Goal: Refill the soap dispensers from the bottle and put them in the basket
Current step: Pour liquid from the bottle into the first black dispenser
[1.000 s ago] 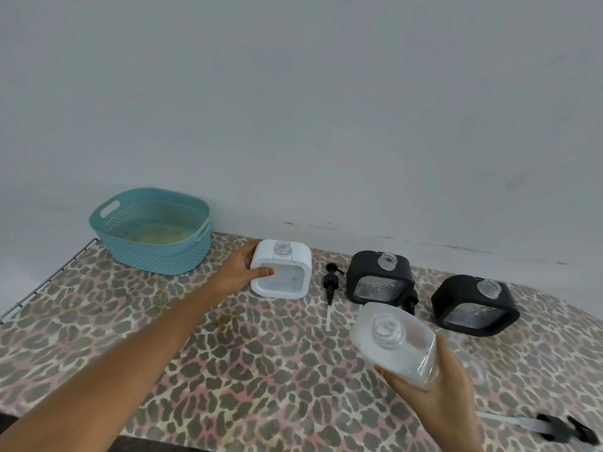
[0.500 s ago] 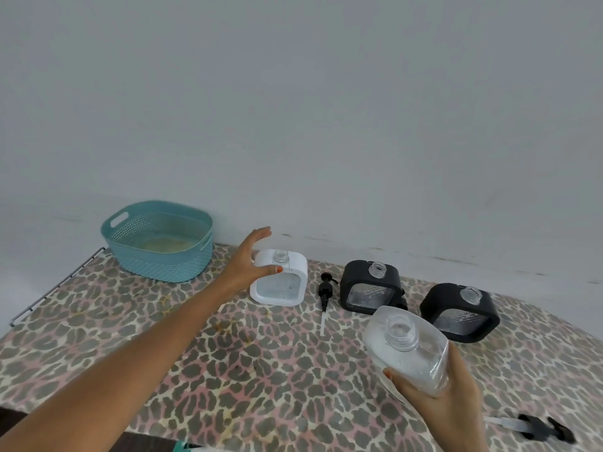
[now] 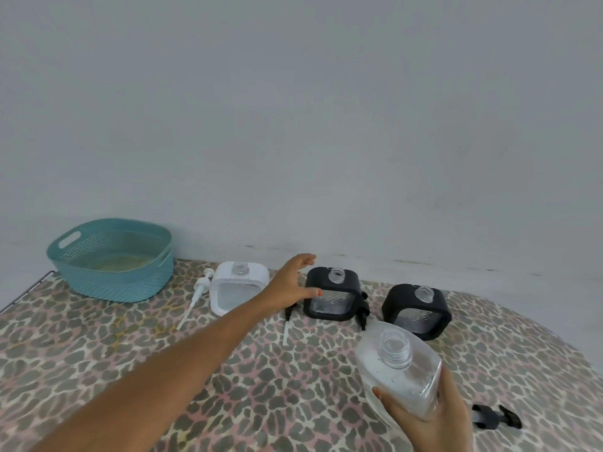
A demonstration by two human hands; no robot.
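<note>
My right hand (image 3: 434,422) grips a clear refill bottle (image 3: 396,375), uncapped and tilted, at the lower right. My left hand (image 3: 292,285) is open, fingers spread, between the white dispenser (image 3: 239,290) and the nearer black dispenser (image 3: 332,298), its thumb at that black dispenser's left side. A second black dispenser (image 3: 417,311) stands further right. All three dispensers stand with bare open necks. The teal basket (image 3: 112,259) sits at the back left, holding no dispenser.
A white pump (image 3: 199,291) lies left of the white dispenser. Black pump heads lie beside the nearer black dispenser (image 3: 362,313), partly under my left arm (image 3: 287,321), and at the lower right (image 3: 496,417). A leopard-print cloth (image 3: 130,347) covers the table; a wall rises behind.
My left hand has let go of the white dispenser and moved right to the nearer black dispenser. The view shifted left, bringing the white pump into sight. My right hand still holds the bottle.
</note>
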